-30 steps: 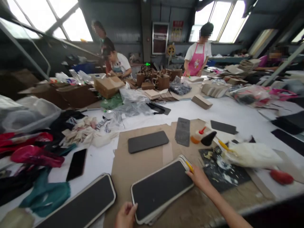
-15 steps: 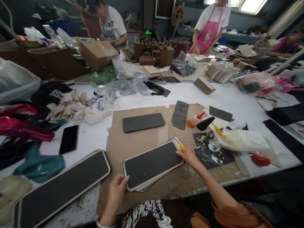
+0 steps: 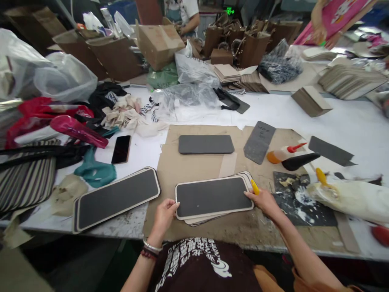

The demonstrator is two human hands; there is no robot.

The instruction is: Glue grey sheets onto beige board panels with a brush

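A stack of black panels with cream edges [image 3: 212,196] lies on brown cardboard [image 3: 194,166] at the table's near edge. My left hand [image 3: 165,213] grips the stack's left end, thumb on top. My right hand [image 3: 265,200] presses the stack's right end and holds a yellow tool [image 3: 255,187] between its fingers. A second pile of the same panels [image 3: 117,197] lies to the left. A single dark grey panel [image 3: 206,144] rests further back on the cardboard.
A black phone [image 3: 121,149] lies left on the white table, beside cloth scraps. Right of the stack are a glue-smeared black sheet [image 3: 299,198], an orange glue bottle [image 3: 281,154] and a white bag [image 3: 349,196]. Other people work behind boxes at the far side.
The view has tilted down and swung left. The stack now lies squarer to the table edge, with both hands still at its ends.
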